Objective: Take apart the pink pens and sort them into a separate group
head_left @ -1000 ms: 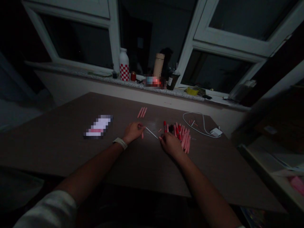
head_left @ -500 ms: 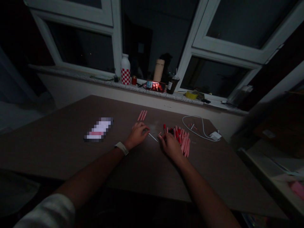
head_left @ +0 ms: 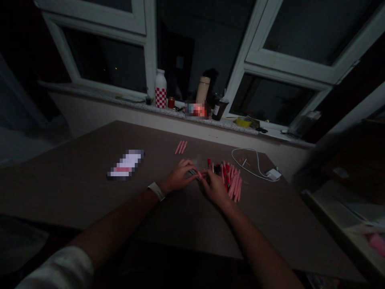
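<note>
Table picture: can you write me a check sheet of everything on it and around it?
Surface: brown table, dimly lit.
Job's things: pile of pens, pink and red, beside the right hand; three pink pens lie apart, farther back; thin piece at the fingertips.
Clutter: blurred flat thing on the left; small bits by the cable.
Grippers: left hand and right hand meet fingertip to fingertip; grip too dim to tell.
Cables: white cable, looped, ending at a white charger.
Surroundings: dark windows; checked bottle, tan flask and dark cup on the sill.
</note>
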Available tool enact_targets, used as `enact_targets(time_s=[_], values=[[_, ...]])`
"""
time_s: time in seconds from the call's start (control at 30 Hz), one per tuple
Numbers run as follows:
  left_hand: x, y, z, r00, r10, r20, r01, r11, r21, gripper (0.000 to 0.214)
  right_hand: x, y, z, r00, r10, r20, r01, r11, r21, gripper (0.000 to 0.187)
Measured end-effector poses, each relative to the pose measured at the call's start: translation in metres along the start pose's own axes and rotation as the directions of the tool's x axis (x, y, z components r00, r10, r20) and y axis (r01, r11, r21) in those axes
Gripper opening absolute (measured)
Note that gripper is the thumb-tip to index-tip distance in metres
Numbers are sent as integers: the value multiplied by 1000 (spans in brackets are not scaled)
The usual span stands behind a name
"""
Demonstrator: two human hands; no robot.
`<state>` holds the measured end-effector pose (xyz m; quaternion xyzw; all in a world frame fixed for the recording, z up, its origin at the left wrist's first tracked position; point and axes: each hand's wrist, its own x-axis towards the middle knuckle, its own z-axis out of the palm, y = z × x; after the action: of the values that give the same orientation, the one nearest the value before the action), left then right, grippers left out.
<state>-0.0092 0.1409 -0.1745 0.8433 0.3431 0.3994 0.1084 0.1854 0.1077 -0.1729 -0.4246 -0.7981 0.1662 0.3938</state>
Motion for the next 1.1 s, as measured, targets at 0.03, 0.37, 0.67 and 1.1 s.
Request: enact_targets(time_s=[0.03,0.37,0.67,1.1], values=[[0,1,0,1000,0,-3,0,1000,-17,19,0,0,0,1000,3,-1,-3,1000,4,18],[1,3,5,995,-89,-34,80,975,-205,19,0,4,1,996,47,-75,-50,998,-46,21],[5,-5,9,918,-361,-161,280,882,-378,18,-1,12,1,998,55,-13,-56,946,-319,14],[5,-7,9,914,-357,-193,279,898,-340,20,6,7,17,994,68,81,-8,815,-579,18]])
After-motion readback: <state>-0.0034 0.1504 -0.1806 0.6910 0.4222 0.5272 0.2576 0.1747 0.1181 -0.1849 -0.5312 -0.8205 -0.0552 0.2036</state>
